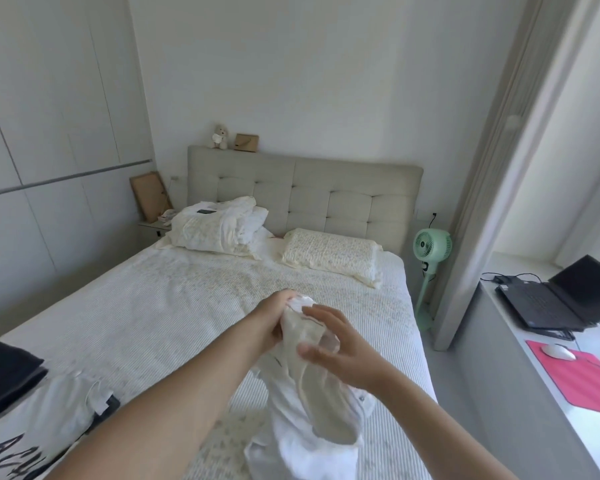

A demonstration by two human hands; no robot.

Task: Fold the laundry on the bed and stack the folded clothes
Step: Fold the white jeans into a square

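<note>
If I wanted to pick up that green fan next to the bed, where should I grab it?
Probably by the thin pole under the round head of the green fan. It stands upright between the bed and the wall, so reach in from the front, the foot-of-bed side, and wrap your hand around the pole just below the head. The round grille is likely too wide to grip well.

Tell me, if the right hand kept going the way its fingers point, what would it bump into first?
The right hand points left, so its fingers would most likely press straight into the white garment that the left hand grips. Depth is hard to judge here.
</note>
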